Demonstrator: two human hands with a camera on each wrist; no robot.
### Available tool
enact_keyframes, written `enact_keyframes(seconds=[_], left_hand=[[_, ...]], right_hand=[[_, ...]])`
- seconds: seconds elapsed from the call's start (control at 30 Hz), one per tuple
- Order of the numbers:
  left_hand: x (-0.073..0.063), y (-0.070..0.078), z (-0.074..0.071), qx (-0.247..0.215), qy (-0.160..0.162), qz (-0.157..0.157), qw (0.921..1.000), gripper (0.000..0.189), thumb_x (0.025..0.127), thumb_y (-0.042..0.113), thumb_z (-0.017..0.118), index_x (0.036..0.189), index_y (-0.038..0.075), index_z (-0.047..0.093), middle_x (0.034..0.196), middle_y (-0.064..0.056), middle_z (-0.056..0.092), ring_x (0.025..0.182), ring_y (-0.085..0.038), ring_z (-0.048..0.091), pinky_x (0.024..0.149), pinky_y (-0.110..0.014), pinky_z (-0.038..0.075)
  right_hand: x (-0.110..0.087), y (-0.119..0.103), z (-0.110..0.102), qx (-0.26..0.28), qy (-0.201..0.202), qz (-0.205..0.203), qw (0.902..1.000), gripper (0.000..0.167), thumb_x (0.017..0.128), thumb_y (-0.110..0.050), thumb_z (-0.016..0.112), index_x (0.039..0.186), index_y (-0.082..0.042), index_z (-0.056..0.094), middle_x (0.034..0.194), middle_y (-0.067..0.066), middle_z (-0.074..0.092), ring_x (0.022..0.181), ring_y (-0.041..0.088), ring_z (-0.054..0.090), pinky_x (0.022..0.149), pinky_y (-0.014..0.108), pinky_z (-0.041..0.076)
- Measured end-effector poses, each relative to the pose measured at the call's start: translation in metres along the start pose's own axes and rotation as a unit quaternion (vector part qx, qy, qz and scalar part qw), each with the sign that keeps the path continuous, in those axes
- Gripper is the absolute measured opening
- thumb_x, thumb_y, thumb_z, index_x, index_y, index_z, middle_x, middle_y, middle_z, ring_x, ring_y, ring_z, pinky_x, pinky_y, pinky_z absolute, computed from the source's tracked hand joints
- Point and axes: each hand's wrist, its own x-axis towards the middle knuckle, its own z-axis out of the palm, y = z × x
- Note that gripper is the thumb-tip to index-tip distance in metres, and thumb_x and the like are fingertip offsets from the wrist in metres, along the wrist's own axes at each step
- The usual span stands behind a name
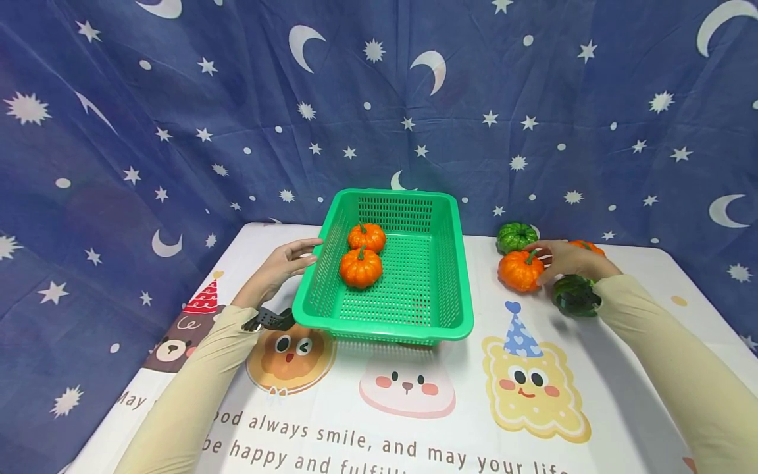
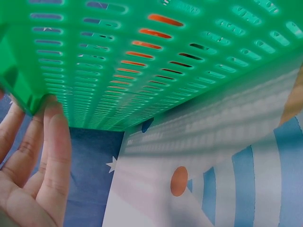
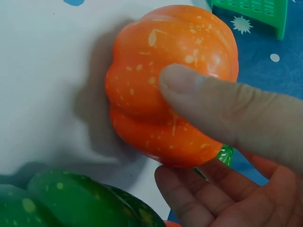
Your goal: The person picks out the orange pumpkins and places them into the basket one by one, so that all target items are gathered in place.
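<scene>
Evidently part-way along, judging by the split: two pumpkins inside the green basket point(image 1: 385, 326), four outside. Inside, toward the left wall, the back pumpkin point(image 1: 370, 238) and the front pumpkin point(image 1: 360, 270), both orange and close together, looking settled. Outside, on the right of the worktop point(image 1: 482, 276), the orange held pumpkin point(image 1: 518, 272), under the right hand point(image 1: 574, 257): thumb against the flank, fingers bent around the stem side, spread only as wide as the fruit. Hard to tell whether resting or slightly raised. Probably left to deal with besides: the bright green pumpkin point(image 1: 516, 237) just behind, the dark green pumpkin point(image 1: 574, 295) near the right wrist, and the far orange pumpkin point(image 1: 591, 247), largely hidden beyond the knuckles. At the basket's left rim, the left hand point(image 1: 275, 268), fingers extended and touching from outside, apparently steadying rather than grasping. For moving, a bare strip of printed cloth between the basket's right wall and the held pumpkin, with the raised rim to clear on any way in. Bare mesh floor along the basket's right half, ample for more. Tighter at the rear, with the starry curtain point(image 1: 355, 99) close behind basket and pumpkins alike.
</scene>
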Motion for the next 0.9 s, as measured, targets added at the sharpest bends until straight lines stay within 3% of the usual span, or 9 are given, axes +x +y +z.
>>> enact_keyframes(seconds=[0.17,0.43,0.67,0.9], left_hand=[[0.0003,-0.0007,-0.0003,-0.001,0.0,0.001,1.0,0.051,0.095,0.017,0.056,0.142,0.006,0.04,0.134,-0.019,0.046,0.1,0.0,0.055,0.094,-0.027,0.048],[0.0009,-0.0003,-0.0005,-0.005,-0.002,-0.003,1.0,0.052,0.095,0.018,0.056,0.142,0.007,0.039,0.135,-0.019,0.044,0.105,-0.005,0.053,0.106,-0.046,0.04],[0.0011,0.0004,0.0,-0.004,0.0,-0.007,1.0,0.052,0.095,0.017,0.056,0.143,0.007,0.039,0.137,-0.021,0.042,0.117,-0.02,0.048,0.108,-0.049,0.037],[0.0011,0.0002,0.0,-0.003,0.001,-0.011,0.9999,0.051,0.095,0.016,0.055,0.143,0.007,0.039,0.137,-0.019,0.043,0.11,-0.011,0.05,0.107,-0.046,0.039]], right_hand=[[0.0004,0.0003,0.0021,-0.005,0.005,-0.007,0.9999,0.086,0.072,0.0,0.076,0.14,0.011,0.023,0.137,0.039,0.029,0.125,0.053,0.032,0.102,0.057,0.038],[0.0038,0.0008,0.0033,-0.016,0.007,0.012,0.9998,0.09,0.071,0.0,0.077,0.142,0.008,0.022,0.138,0.037,0.027,0.126,0.052,0.03,0.103,0.059,0.036],[0.0048,0.0004,0.0031,-0.02,0.012,0.017,0.9996,0.09,0.071,-0.006,0.079,0.142,0.008,0.025,0.14,0.037,0.027,0.127,0.052,0.029,0.104,0.06,0.035],[0.0038,-0.0018,0.0038,-0.016,0.024,-0.006,0.9996,0.081,0.074,-0.006,0.077,0.139,0.009,0.03,0.138,0.038,0.031,0.125,0.052,0.034,0.102,0.059,0.038]])
